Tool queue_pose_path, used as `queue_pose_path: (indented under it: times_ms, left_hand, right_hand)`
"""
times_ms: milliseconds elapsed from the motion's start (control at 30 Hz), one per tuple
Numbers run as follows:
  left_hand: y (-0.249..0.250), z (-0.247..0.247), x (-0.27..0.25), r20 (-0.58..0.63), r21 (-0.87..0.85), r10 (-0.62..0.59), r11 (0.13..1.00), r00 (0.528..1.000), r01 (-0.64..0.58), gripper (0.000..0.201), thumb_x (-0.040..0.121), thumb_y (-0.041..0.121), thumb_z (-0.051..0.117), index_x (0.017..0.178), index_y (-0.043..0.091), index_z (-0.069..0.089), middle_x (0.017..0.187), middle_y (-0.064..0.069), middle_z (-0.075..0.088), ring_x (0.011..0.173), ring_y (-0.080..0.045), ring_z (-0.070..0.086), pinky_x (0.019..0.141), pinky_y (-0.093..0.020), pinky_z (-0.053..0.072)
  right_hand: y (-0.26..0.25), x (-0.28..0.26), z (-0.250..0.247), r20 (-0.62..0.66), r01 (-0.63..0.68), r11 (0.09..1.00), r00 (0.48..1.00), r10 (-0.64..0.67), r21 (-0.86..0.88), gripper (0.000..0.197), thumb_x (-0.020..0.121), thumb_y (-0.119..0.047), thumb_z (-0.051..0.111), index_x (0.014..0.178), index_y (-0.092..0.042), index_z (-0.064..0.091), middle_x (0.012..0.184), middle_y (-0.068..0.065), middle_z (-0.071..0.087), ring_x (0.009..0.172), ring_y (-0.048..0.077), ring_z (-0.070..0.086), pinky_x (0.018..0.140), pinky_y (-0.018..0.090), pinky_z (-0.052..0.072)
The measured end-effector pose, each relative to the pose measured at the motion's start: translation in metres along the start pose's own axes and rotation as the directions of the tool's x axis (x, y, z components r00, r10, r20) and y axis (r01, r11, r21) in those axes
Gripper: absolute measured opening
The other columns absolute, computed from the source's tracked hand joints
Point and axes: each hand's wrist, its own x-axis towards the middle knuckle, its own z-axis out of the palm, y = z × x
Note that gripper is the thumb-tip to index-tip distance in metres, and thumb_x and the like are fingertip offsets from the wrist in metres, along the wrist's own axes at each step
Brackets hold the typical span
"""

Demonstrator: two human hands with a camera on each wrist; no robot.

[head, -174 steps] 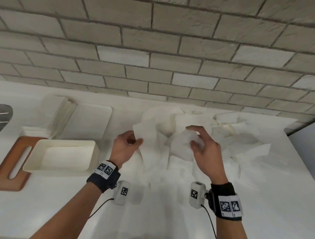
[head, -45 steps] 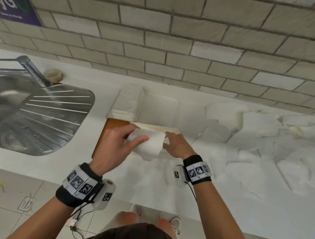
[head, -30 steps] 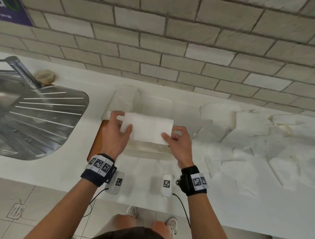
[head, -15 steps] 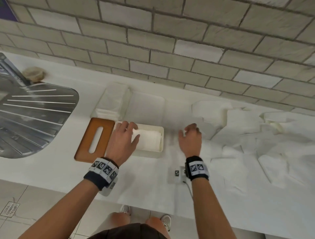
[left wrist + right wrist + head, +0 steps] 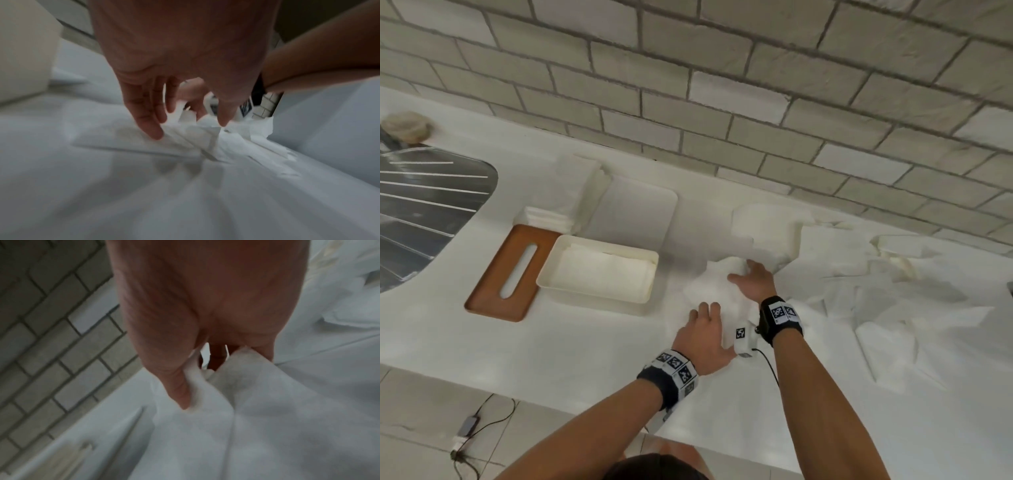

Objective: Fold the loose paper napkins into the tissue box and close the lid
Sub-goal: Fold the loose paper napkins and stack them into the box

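Note:
The open white tissue box (image 5: pixel 643 298) stands left of centre on the counter, with folded napkins (image 5: pixel 602 270) lying flat inside. Its brown wooden lid (image 5: pixel 493 294), with a slot, lies against the box's left side. To the right of the box a loose napkin (image 5: pixel 709 291) lies crumpled on the counter. My right hand (image 5: pixel 750 277) pinches its far part between thumb and fingers; the right wrist view shows this right hand (image 5: pixel 200 381) with the napkin (image 5: pixel 257 418) bunched in it. My left hand (image 5: pixel 705 325) touches its near edge with straight fingers (image 5: pixel 154 133).
Several loose napkins (image 5: pixel 887 301) cover the counter's right half. A stack of folded napkins (image 5: pixel 558 209) and a flat white tray (image 5: pixel 635 209) lie behind the box. The steel sink drainer (image 5: pixel 424 212) is at far left. The brick wall runs along the back.
Both hands held a folded napkin over the box, and the left hand laid it inside. Both hands then moved right to a loose napkin, which the right hand has taken hold of.

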Motion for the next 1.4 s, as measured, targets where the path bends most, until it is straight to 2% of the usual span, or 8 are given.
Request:
queue_pose_path:
  times_ms: [300,467,567,667,933,1100,1233,1400]
  left_hand:
    - [-0.001,0.024,0.030,-0.166,0.086,-0.163,0.980,0.973,0.179,0.035,0.096,0.030,0.058,0.123,0.009,0.060,0.133,-0.015,0.045,0.117,-0.034,0.045,0.089,-0.042,0.055]
    - [-0.008,0.016,0.042,-0.203,-0.049,-0.182,0.983,0.962,0.176,0.047,0.095,0.029,0.074,0.131,0.011,0.049,0.129,-0.011,0.054,0.116,-0.035,0.050,0.094,-0.046,0.052]
    - [-0.006,0.014,0.051,-0.179,-0.042,-0.168,0.986,0.969,0.163,0.038,0.098,0.027,0.071,0.130,0.016,0.051,0.123,-0.005,0.062,0.117,-0.030,0.055,0.095,-0.044,0.048]
    - [-0.009,0.015,0.055,-0.176,-0.039,-0.134,0.991,0.975,0.130,0.015,0.100,0.023,0.069,0.114,0.020,0.064,0.113,-0.002,0.064,0.110,-0.027,0.062,0.090,-0.040,0.052]
    - [-0.018,-0.026,0.038,-0.199,-0.405,-0.017,0.912,0.980,-0.066,0.025,0.089,0.019,0.074,0.084,0.029,0.052,0.112,0.006,0.073,0.100,-0.017,0.066,0.089,-0.035,0.051]
    - [-0.030,-0.098,0.009,-0.287,-0.533,-0.003,0.831,0.958,-0.157,0.027,0.089,0.017,0.079,0.090,0.026,0.054,0.075,0.009,0.060,0.067,-0.004,0.058,0.067,-0.026,0.046]
    - [-0.076,-0.173,-0.024,-0.445,-0.440,-0.031,0.878,0.895,-0.189,0.040,0.091,0.026,0.082,0.119,0.034,0.054,0.102,0.004,0.070,0.092,-0.014,0.068,0.081,-0.035,0.054]
    - [-0.150,-0.276,-0.073,-0.624,-0.254,-0.081,0.962,0.777,-0.104,0.020,0.094,0.026,0.080,0.112,0.030,0.072,0.106,0.002,0.077,0.105,-0.022,0.070,0.086,-0.032,0.048]
  right_hand:
    - [0.059,-0.025,-0.047,-0.087,-0.102,0.938,0.987,0.138,0.332,0.055,0.085,-0.032,0.084,0.134,-0.013,0.067,0.128,0.009,0.074,0.106,0.027,0.073,0.078,0.036,0.066]
    - [0.088,-0.044,-0.036,-0.109,-0.100,0.799,0.973,0.203,0.592,0.065,0.094,-0.026,0.083,0.150,-0.011,0.054,0.133,0.003,0.062,0.111,0.026,0.070,0.072,0.028,0.064]
    - [0.095,-0.052,-0.035,-0.218,-0.045,0.770,0.947,0.235,0.637,0.026,0.095,-0.030,0.081,0.096,-0.010,0.065,0.093,-0.002,0.071,0.091,0.025,0.073,0.078,0.038,0.065]
    - [0.097,-0.058,-0.045,-0.362,0.048,0.801,0.907,0.216,0.597,0.044,0.096,-0.031,0.078,0.073,-0.014,0.045,0.072,-0.001,0.054,0.069,0.021,0.054,0.071,0.032,0.049]
    - [0.056,-0.089,-0.102,-0.547,0.206,0.869,0.833,0.087,0.450,0.023,0.097,-0.020,0.073,0.105,-0.014,0.052,0.083,0.003,0.070,0.075,0.027,0.068,0.061,0.030,0.046]
    - [-0.021,-0.127,-0.118,-0.545,0.419,0.890,0.796,-0.265,0.179,0.067,0.094,0.000,0.059,0.144,-0.041,0.044,0.059,0.007,0.055,0.051,0.020,0.053,0.048,0.020,0.041]
    - [-0.089,-0.143,-0.078,-0.379,0.547,0.835,0.785,-0.490,0.055,0.051,0.097,0.003,0.058,0.130,-0.034,0.065,0.068,-0.009,0.063,0.054,0.008,0.057,0.062,0.018,0.043]
    - [-0.186,-0.165,-0.009,-0.182,0.577,0.684,0.807,-0.562,0.447,0.022,0.101,-0.009,0.070,0.107,-0.028,0.081,0.116,-0.018,0.077,0.117,0.001,0.068,0.105,0.029,0.050]
